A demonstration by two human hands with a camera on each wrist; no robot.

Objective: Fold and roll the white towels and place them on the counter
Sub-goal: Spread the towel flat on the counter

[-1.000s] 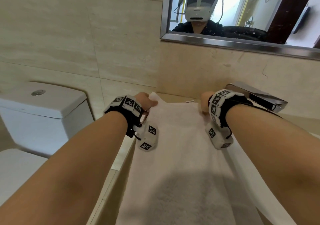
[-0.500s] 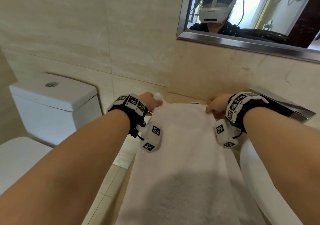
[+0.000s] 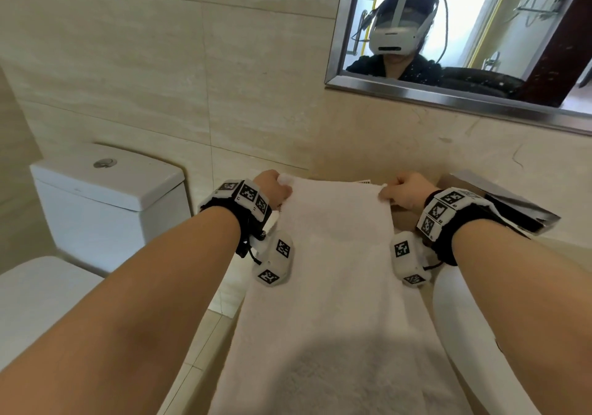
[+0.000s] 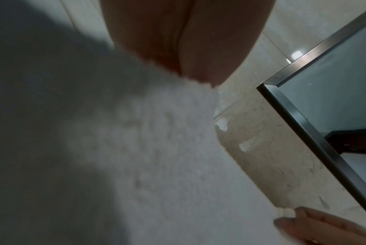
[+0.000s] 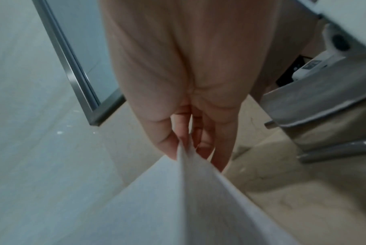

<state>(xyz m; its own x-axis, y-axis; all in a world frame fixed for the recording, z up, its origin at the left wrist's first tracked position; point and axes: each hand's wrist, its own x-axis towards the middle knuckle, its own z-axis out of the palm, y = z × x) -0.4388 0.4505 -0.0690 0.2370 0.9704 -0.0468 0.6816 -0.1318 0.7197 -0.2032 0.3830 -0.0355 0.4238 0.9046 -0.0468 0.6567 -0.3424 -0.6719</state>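
A long white towel (image 3: 336, 302) stretches from the bottom of the head view up to the far wall, held taut at its far end. My left hand (image 3: 272, 187) grips the far left corner. My right hand (image 3: 402, 192) pinches the far right corner. In the left wrist view the towel (image 4: 156, 157) fills the frame below my left hand (image 4: 190, 49), and the right hand's fingers (image 4: 316, 227) show at the lower right. The right wrist view shows my right hand (image 5: 190, 142) pinching the folded towel edge (image 5: 190, 190) between thumb and fingers. The beige counter (image 3: 407, 219) lies under the towel's far end.
A white toilet tank (image 3: 109, 203) and seat lid (image 3: 38, 302) stand to the left. A metal tissue box (image 3: 506, 203) sits at the right against the wall. A white basin rim (image 3: 474, 334) curves at the lower right. A framed mirror (image 3: 464, 40) hangs above.
Both hands have lifted the towel's far corners and drawn them slightly closer to me, pulling the far edge straight. The head view has shifted left and tilted up.
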